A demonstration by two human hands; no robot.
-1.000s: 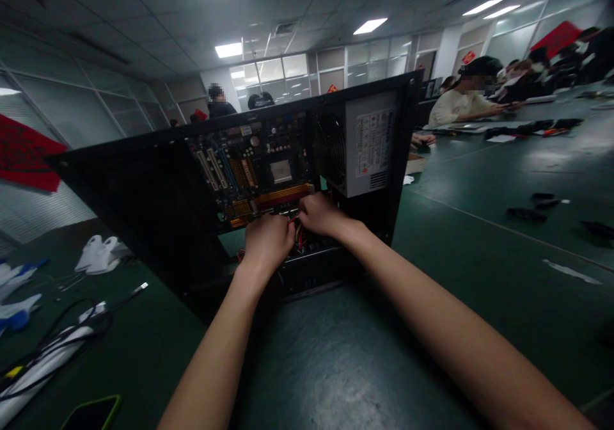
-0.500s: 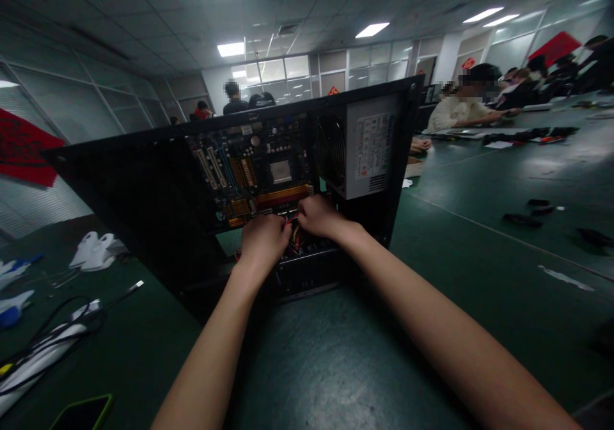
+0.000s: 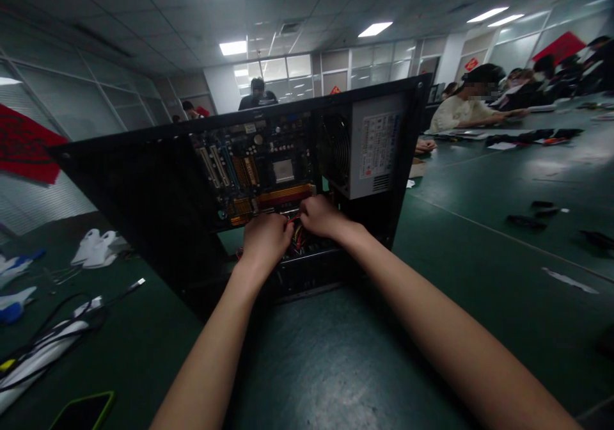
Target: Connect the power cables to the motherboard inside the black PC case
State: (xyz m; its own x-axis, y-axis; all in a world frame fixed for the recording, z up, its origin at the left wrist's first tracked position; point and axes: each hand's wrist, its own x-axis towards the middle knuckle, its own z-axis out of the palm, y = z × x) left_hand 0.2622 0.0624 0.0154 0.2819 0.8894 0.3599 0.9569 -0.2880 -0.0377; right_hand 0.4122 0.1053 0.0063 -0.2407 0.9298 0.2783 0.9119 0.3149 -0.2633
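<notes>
An open black computer case (image 3: 144,199) stands on a dark green table (image 3: 336,353). Inside it I see the motherboard (image 3: 259,171) and, to its right, a grey power supply (image 3: 371,145) with a fan. Both my hands reach into the case's lower part, below the motherboard. My left hand (image 3: 263,238) is curled closed, and my right hand (image 3: 322,215) is closed too. A bundle of red, yellow and black wires (image 3: 296,235) shows between them. Exactly which wire or plug each hand grips is hidden by the fingers.
White gloves (image 3: 96,247), cables (image 3: 57,334) and a phone with a green edge (image 3: 84,411) lie at the left. Small dark parts (image 3: 527,219) are scattered on the table at the right. Other people sit at tables in the back right, one wearing a cream top (image 3: 455,113).
Both hands stay at the wire bundle with only slight shifts. The view has drifted a little, and a person in the background has walked to the right.
</notes>
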